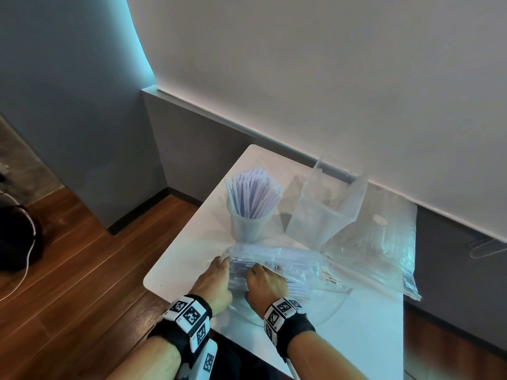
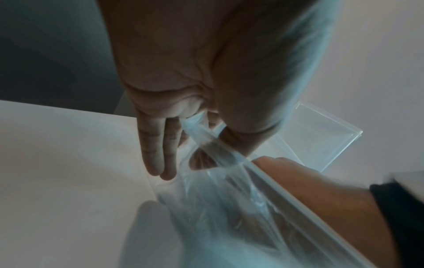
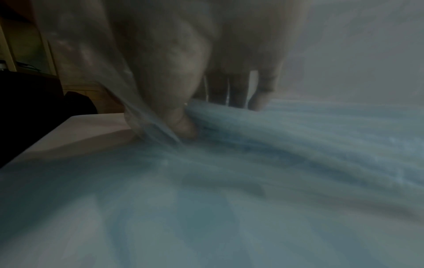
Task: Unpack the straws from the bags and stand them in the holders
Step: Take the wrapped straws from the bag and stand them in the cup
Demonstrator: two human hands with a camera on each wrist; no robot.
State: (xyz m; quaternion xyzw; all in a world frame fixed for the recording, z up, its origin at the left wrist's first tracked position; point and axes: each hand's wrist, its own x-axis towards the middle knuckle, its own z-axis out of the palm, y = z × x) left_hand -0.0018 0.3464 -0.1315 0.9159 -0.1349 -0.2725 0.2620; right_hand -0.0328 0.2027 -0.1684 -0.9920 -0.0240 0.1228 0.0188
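Note:
A clear bag of white straws (image 1: 290, 267) lies across the white table (image 1: 189, 242) in front of me. My left hand (image 1: 221, 263) pinches the bag's open left edge (image 2: 206, 137) between thumb and forefinger, the other fingers (image 2: 158, 154) hanging straight. My right hand (image 1: 258, 275) reaches inside the bag, thumb and fingers curled round the straw bundle (image 3: 298, 137). Behind stands a round clear holder (image 1: 247, 229) full of straws (image 1: 255, 193). To its right is a square clear holder (image 1: 315, 215) with no straws in it.
An emptied, crumpled clear bag (image 1: 384, 242) lies at the table's right, against the square holder. The wall runs close behind the table. The table's left edge drops to a wood floor, where a black bag (image 1: 16, 242) and a white cable lie.

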